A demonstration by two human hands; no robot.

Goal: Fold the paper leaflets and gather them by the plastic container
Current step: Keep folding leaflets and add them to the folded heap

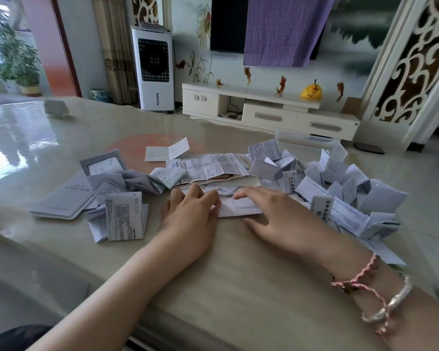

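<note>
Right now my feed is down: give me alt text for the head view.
Both hands, left hand and right hand, press a white leaflet flat on a beige table, mid-fold. Folded leaflets are heaped to the right near a clear plastic container; looser ones lie to the left.

Creased matt paper leaflets (213,165) on glossy table (61,138).

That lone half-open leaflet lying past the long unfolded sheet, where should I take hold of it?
Pinch the raised right flap of the half-open leaflet near its free top edge, coming from above and the right. That flap tilts up off the table while the left half lies flat, so fingers can likely close on it without prying.
</note>
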